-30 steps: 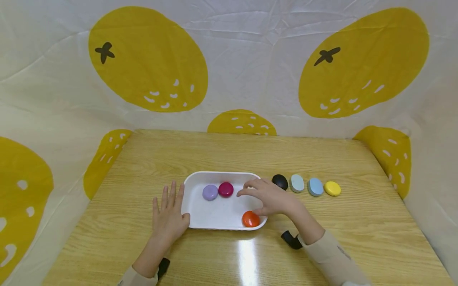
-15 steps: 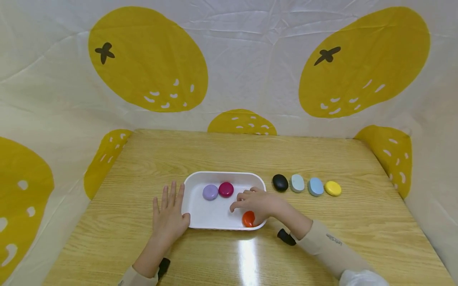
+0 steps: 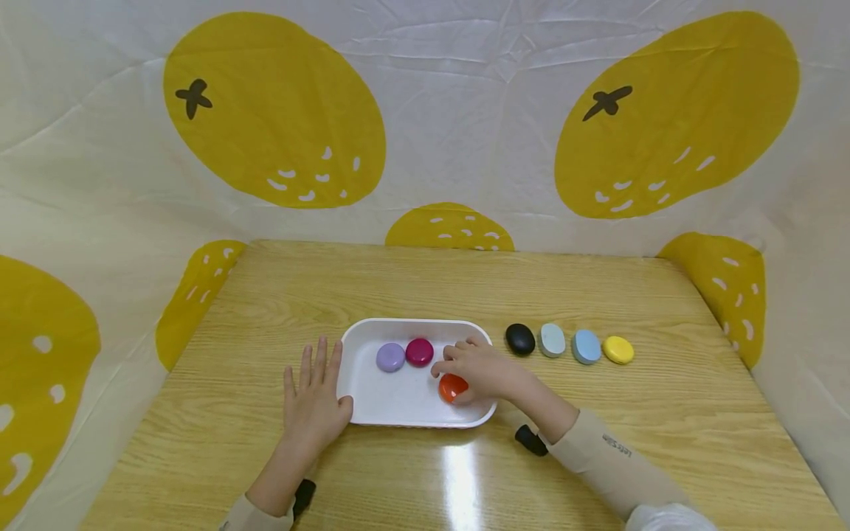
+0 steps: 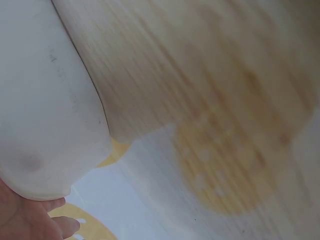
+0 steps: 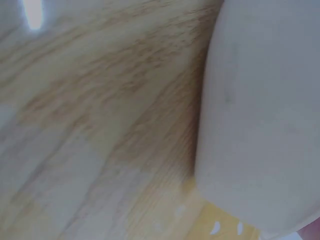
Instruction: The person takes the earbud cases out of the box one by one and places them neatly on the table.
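Observation:
In the head view a white tray (image 3: 388,410) stands on the wooden table. My left hand (image 3: 315,409) lies against the tray's left end, fingers spread and straight; the left wrist view shows that hand's fingers (image 4: 37,220) at the tray's wall (image 4: 45,95). Reaching over the tray's right end, my right hand (image 3: 485,373) holds a glossy orange-red round piece (image 3: 451,387) between thumb and curled fingers, which partly cover it. A lilac round piece (image 3: 390,358) and a crimson one (image 3: 419,352) sit side by side inside the tray, toward the back.
Right of the tray, a row on the table holds a black oval piece (image 3: 520,339), a pale mint one (image 3: 552,341), a light blue one (image 3: 586,346) and a yellow one (image 3: 618,349). A cloth (image 3: 465,110) printed with yellow fruit hangs behind the table (image 3: 319,280).
My right hand has lowered onto the orange-red piece and shifted it from the tray's near right corner, back and slightly left. My left hand has stayed in place.

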A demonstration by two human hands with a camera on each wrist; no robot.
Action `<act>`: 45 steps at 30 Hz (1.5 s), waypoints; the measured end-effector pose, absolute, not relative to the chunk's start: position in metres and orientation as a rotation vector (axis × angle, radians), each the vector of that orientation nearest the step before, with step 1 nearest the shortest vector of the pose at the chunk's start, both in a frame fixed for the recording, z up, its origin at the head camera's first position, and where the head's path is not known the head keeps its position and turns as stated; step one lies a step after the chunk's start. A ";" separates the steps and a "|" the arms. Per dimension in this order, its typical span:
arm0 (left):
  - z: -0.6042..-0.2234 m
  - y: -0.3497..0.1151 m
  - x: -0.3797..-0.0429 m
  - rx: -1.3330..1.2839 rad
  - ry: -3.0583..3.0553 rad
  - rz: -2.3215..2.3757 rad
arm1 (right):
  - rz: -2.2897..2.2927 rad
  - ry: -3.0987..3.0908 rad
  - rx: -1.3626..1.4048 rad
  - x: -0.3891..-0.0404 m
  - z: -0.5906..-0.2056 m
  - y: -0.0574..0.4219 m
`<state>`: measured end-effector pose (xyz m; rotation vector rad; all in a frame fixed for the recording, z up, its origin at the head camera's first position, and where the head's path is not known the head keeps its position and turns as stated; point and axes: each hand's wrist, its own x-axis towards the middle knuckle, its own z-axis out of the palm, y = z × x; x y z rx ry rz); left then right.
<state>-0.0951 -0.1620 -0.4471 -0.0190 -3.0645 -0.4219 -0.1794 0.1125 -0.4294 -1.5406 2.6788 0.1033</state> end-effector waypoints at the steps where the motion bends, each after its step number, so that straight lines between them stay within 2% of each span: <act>1: -0.447 -0.162 -0.095 -0.018 -3.066 -0.421 | 0.103 2.698 -1.553 -0.180 -0.431 0.113; 6: -0.447 -0.161 -0.095 -0.014 -3.069 -0.424 | 0.142 2.775 -1.552 -0.180 -0.439 0.111; 18: -0.448 -0.162 -0.096 -0.007 -3.073 -0.429 | 0.160 2.779 -1.312 -0.169 -0.442 0.101; 30: -0.449 -0.163 -0.096 -0.020 -3.069 -0.416 | -0.034 2.883 -1.371 -0.172 -0.442 0.102; 36: -0.450 -0.163 -0.096 -0.022 -3.071 -0.407 | -0.270 3.037 -1.343 -0.174 -0.425 0.114; 45: -0.447 -0.162 -0.096 -0.017 -3.074 -0.423 | -0.412 3.209 -1.041 -0.168 -0.408 0.158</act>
